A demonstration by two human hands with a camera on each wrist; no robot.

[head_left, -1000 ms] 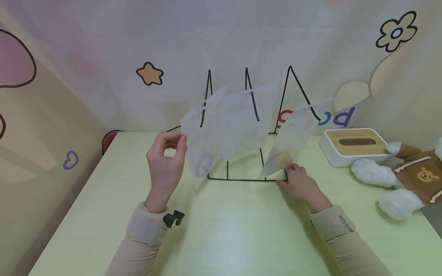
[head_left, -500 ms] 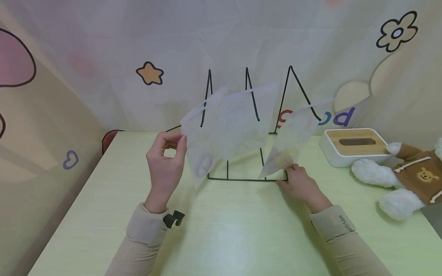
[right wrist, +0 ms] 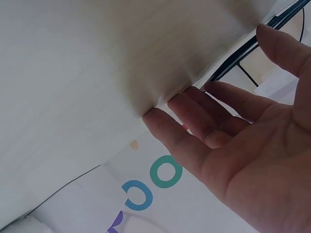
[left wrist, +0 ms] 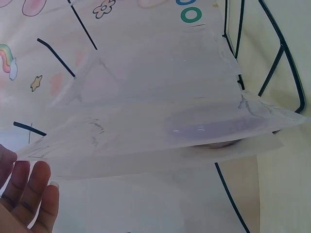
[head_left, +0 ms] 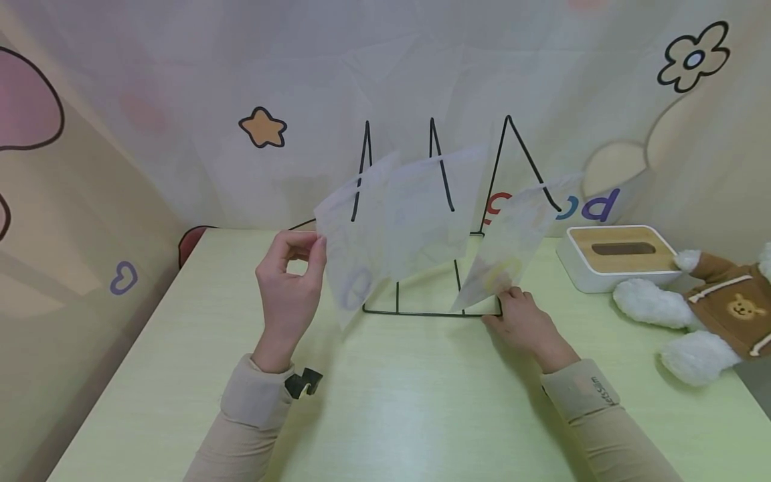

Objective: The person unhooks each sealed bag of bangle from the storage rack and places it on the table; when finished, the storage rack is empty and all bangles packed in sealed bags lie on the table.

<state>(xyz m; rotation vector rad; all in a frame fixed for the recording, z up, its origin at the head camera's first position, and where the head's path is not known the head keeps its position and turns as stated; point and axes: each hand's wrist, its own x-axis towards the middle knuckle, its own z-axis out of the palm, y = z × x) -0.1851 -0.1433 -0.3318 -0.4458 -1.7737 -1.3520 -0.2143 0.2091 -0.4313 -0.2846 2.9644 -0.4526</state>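
Three translucent bags hang from the arms of a black wire rack (head_left: 421, 314) on the table: a left bag (head_left: 352, 248), a middle bag (head_left: 427, 221) and a right bag (head_left: 512, 227). At the left bag's near edge, my left hand (head_left: 290, 288) pinches the thin sheet between thumb and index finger. The left wrist view shows this bag (left wrist: 126, 107) stretched out from the fingertips, its mark blurred. My right hand (head_left: 524, 321) holds the front right corner of the rack's base, thumb and fingers on either side of the wire. Its fingertips touch the table in the right wrist view.
A white tissue box (head_left: 620, 258) with a wooden lid stands at the back right. Next to it lies a plush toy (head_left: 723, 301) in a brown top. A printed curtain (head_left: 199, 154) hangs behind the pale table (head_left: 409, 402).
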